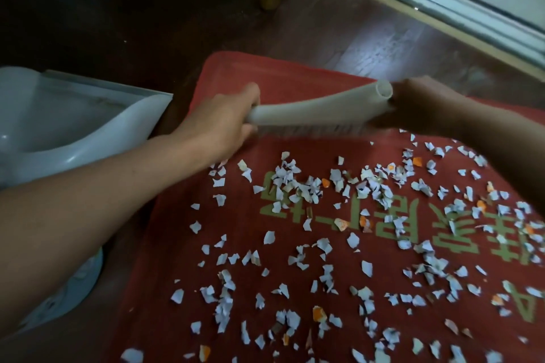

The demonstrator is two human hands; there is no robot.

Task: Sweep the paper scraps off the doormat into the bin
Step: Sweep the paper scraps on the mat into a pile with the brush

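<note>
White plastic brush (318, 106) spans both your hands. Your left hand (224, 124) is curled round its handle end, and your right hand (421, 106) holds the hollow tube end, though its fingers are blurred. The bristles (306, 130) point down over the far part of the red doormat (280, 74). Paper scraps (295, 186), white with a few orange, lie scattered across the doormat's middle and near part. A white dustpan (73, 115) rests on the dark wooden floor (147, 23) just beside the doormat's left edge.

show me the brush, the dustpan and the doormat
brush (318, 106), head view, middle of its white back
dustpan (138, 118), head view, its right side wall
doormat (265, 74), head view, bare red far edge
</note>
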